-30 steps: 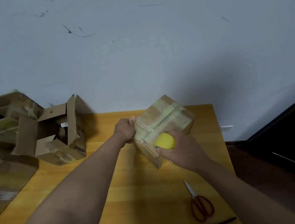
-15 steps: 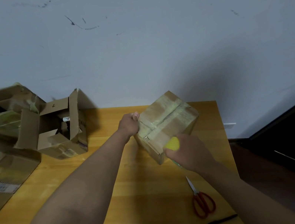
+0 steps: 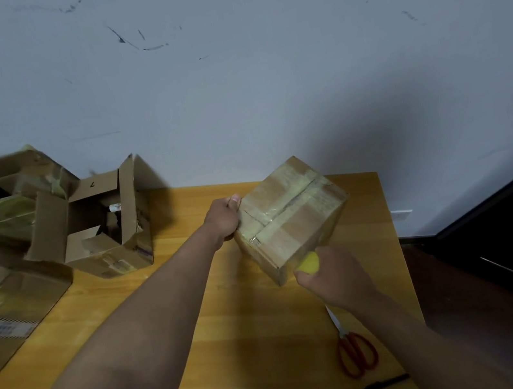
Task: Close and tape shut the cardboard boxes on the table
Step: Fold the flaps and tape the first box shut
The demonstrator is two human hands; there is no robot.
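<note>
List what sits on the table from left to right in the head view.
Flat taped box → open box → left hand → closed box → red scissors.

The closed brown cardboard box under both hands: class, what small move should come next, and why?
Probably draw the yellow tape roll further down the near side of the closed brown cardboard box, pressing the strip flat. The right hand grips the roll at the box's near lower edge, the left hand steadies the far corner, and tape already covers the top seam.
</note>
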